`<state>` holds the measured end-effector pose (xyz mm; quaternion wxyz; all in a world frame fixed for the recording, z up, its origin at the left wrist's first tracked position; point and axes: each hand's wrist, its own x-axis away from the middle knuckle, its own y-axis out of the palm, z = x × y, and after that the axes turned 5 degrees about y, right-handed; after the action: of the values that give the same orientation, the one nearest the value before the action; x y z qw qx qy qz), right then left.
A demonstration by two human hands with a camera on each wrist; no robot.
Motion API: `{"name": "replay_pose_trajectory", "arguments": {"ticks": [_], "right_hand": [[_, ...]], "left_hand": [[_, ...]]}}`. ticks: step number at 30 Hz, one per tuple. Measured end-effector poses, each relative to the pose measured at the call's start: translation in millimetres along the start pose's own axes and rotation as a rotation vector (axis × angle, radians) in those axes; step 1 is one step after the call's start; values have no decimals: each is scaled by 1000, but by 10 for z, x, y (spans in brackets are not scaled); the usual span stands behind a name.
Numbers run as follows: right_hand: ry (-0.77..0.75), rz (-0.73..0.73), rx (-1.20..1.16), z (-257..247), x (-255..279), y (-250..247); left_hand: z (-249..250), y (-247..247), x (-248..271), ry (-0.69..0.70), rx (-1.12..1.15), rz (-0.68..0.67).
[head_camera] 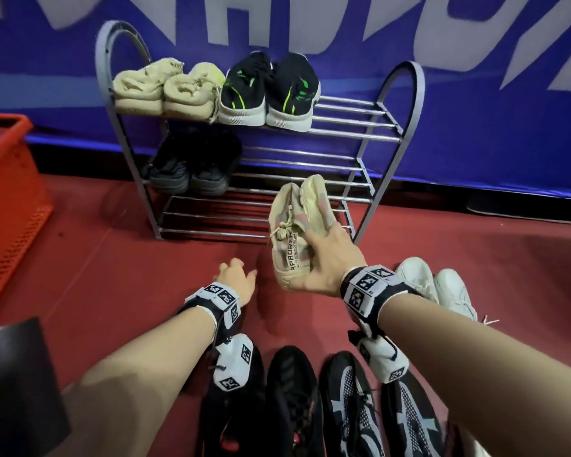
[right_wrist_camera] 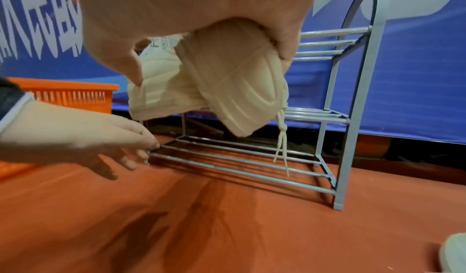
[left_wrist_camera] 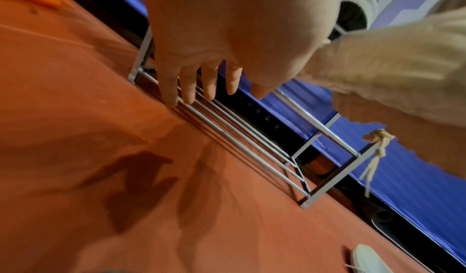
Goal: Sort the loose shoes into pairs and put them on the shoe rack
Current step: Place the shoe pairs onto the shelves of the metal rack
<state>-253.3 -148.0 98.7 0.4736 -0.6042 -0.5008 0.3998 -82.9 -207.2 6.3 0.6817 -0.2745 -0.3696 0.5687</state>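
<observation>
My right hand [head_camera: 323,258] grips a pair of beige knit sneakers [head_camera: 297,222] together, held in the air in front of the grey metal shoe rack [head_camera: 360,136], near its lower shelves. In the right wrist view the beige sneakers [right_wrist_camera: 219,82] hang soles down with laces dangling over the bottom shelf [right_wrist_camera: 239,163]. My left hand [head_camera: 236,278] hovers empty above the red floor, fingers [left_wrist_camera: 189,86] straight and spread. The top shelf holds a cream pair [head_camera: 165,87] and a black-and-green pair [head_camera: 271,90]; the middle shelf holds a dark pair [head_camera: 192,166].
Loose on the floor near me lie a black pair [head_camera: 277,400], a black-and-grey mesh pair [head_camera: 376,413] and a white pair [head_camera: 435,285]. An orange plastic basket [head_camera: 4,192] stands at the left. A blue banner wall [head_camera: 491,110] runs behind the rack.
</observation>
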Motion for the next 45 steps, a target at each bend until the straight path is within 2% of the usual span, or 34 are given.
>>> {"name": "replay_pose_trajectory", "arguments": {"ticks": [3,6,10,14,19,24,27,29,31,34,40,45], "right_hand": [[-48,73,-52,-165,-49,-171],[-20,136,-77,-321,-245,-288],[62,83,-111,-444,-569,-305],[69,100,-130,-481,-778,-113],[76,203,-157,-566,-1023,61],[75,208,-256,-592,-1215,199],[79,200,-363,-473,-1227,276],[221,183,-468,-404,-1191,310],[376,162,-698,-345,-1148,342],[485,146,-1007,-347,-1093,404],[558,392,-1102,-367,-1211,426],[566,297,-1182,-270,-1362,453]], "left_hand": [[0,-189,-52,8,40,45],[-32,-306,-96,15,48,66],[-88,-395,-200,14,68,86],[-126,-426,-382,59,142,93],[129,-460,-643,156,617,-98],[368,-386,-860,293,906,-56],[434,-304,-972,308,849,40],[458,-223,-1009,243,862,118],[516,-154,-1021,185,888,180],[559,-127,-1067,167,837,279],[532,-210,-1182,188,755,364],[501,-250,-1251,196,717,345]]}}
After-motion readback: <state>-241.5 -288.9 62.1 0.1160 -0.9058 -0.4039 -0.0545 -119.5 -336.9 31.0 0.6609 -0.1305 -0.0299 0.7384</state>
